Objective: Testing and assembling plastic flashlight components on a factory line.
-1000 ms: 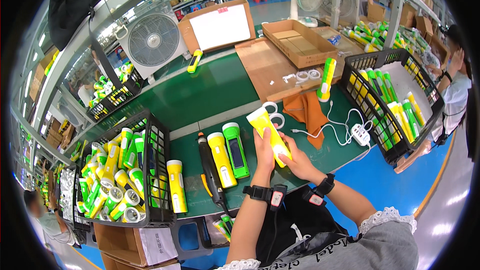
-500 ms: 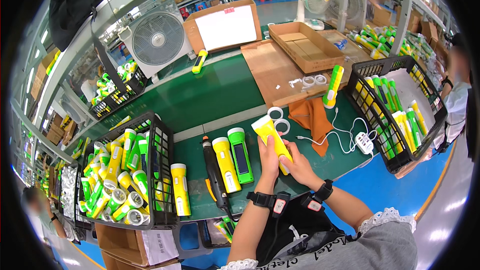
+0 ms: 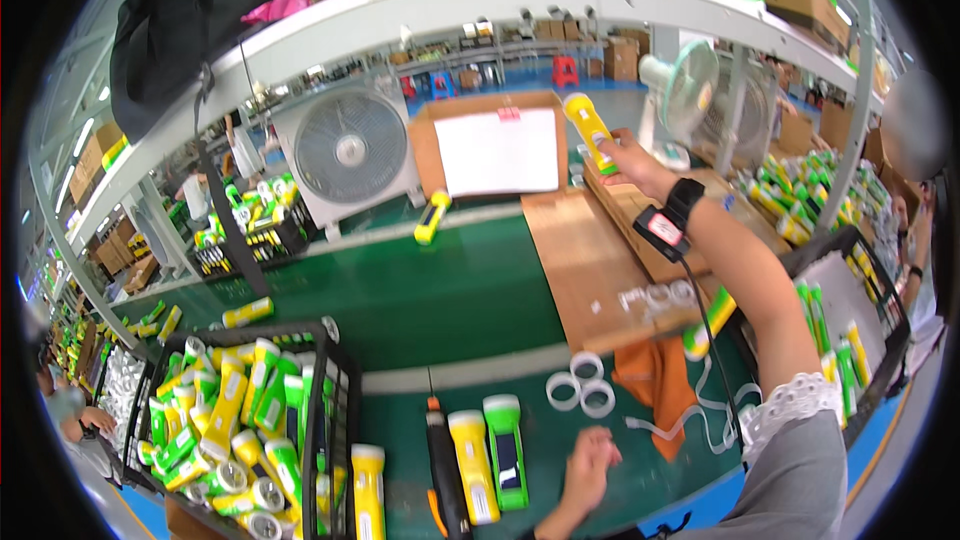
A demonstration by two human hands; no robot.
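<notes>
Now the right hand (image 3: 632, 158) has lifted the yellow flashlight (image 3: 590, 132) off the bench — gripped, held out over the cardboard tray (image 3: 640, 215). Meanwhile the left hand (image 3: 590, 465) rests empty, fingers loosely curled, beside the green flashlight (image 3: 507, 450).

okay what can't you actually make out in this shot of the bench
Head view:
- Yellow flashlight: the right hand covers its lower end.
- Crate of flashlights: bottom cut off by the lower edge.
- Left hand: its wrist runs off the lower edge, palm unseen.
- Crate on the right: partly behind the right forearm.
</notes>
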